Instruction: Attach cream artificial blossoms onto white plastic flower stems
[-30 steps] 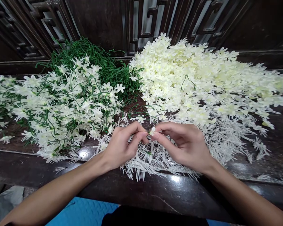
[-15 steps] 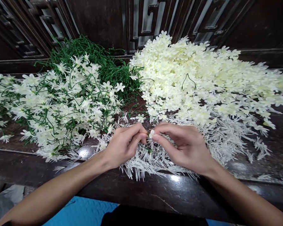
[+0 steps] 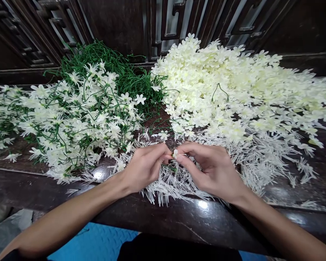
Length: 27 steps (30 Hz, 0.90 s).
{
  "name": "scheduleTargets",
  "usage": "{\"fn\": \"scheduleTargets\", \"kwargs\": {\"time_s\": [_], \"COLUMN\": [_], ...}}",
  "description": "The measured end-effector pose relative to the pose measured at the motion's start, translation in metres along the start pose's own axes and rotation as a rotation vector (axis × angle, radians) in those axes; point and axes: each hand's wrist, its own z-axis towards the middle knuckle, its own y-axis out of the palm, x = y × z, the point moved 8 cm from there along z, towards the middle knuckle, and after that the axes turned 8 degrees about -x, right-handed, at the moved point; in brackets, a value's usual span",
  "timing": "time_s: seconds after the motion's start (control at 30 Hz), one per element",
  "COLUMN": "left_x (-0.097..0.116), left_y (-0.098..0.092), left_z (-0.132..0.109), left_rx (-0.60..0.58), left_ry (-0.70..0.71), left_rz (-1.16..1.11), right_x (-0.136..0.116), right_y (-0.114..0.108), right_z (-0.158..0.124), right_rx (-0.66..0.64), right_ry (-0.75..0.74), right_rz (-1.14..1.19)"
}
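Observation:
My left hand [image 3: 149, 165] and my right hand [image 3: 210, 170] meet fingertip to fingertip at the middle of the bench. Between them is a small white artificial flower [image 3: 175, 153]. The right thumb and forefinger pinch the flower from its right side. My left thumb and forefinger are closed at its other side on a green stem [image 3: 172, 169], of which only bits show below the fingers. Beneath both hands lies a layer of thin white stamens [image 3: 165, 188].
On the left is a heap of white flowers on green stems [image 3: 78, 119]. Bare green stems [image 3: 105, 59] are piled behind it. A large mound of cream-white petals [image 3: 220, 79] fills the back right. Dark carved wood panels [image 3: 114, 29] rise behind the dark bench [image 3: 152, 221].
The view has shifted slightly. Both hands stay together at the small flower, and the left fingertips have curled in a little closer around it.

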Motion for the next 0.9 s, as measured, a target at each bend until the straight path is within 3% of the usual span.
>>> {"fn": "scheduleTargets", "kwargs": {"time_s": [0.2,0.4,0.57,0.7,0.77,0.9], "left_x": [0.004,-0.011,-0.028,-0.037,-0.039,-0.039], "left_y": [0.002,-0.004,-0.016,-0.024,-0.028,-0.034], "left_z": [0.002,0.008,0.005,0.002,0.001,-0.001], "left_rx": [-0.008,0.008,0.147,0.289,0.360,0.438], "left_ry": [0.040,-0.132,-0.285,-0.337,-0.332,-0.275], "left_rz": [0.105,-0.067,-0.306,-0.526,-0.630,-0.677], "right_x": [0.007,0.020,0.022,0.031,0.036,0.032], "right_y": [0.000,-0.008,-0.032,-0.055,-0.051,-0.018], "right_z": [0.001,0.007,0.008,0.006,0.007,0.008], "right_rx": [0.004,-0.071,0.048,0.219,0.160,-0.085], "right_ry": [0.070,0.149,0.122,0.160,0.166,0.046], "right_rz": [0.019,0.214,0.193,-0.021,-0.179,-0.471]}}
